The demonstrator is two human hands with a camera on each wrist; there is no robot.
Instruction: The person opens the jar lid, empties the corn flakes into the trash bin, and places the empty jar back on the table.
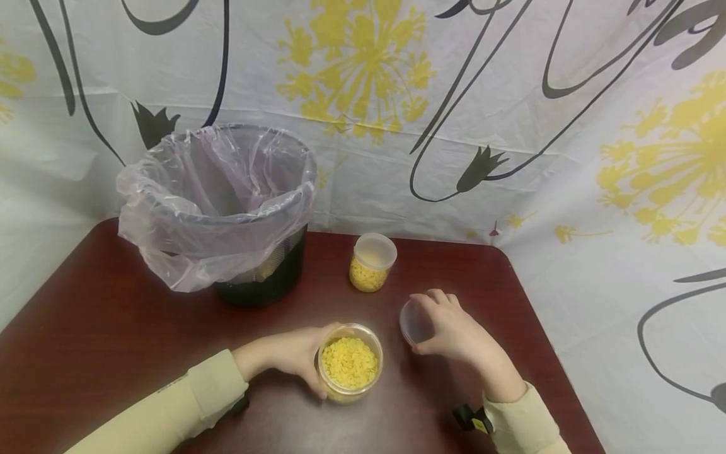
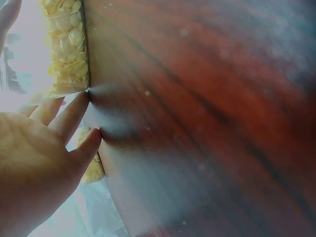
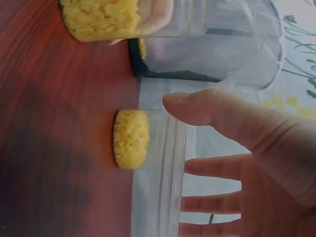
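Note:
In the head view my left hand grips the side of a clear round jar standing uncovered at the middle of the table. Small yellow flakes fill much of it, and they show through its wall in the left wrist view. Off to the right, my right hand holds a clear plastic lid by its edge, tilted and above the table. The right wrist view shows thumb and fingers at the rim of that lid. The left fingers' far ends are hidden behind the jar.
A smaller translucent jar, partly filled with yellow pieces, stands behind the two hands. At the back left is a black mesh bin with a clear plastic liner. A patterned cloth hangs behind the dark red table.

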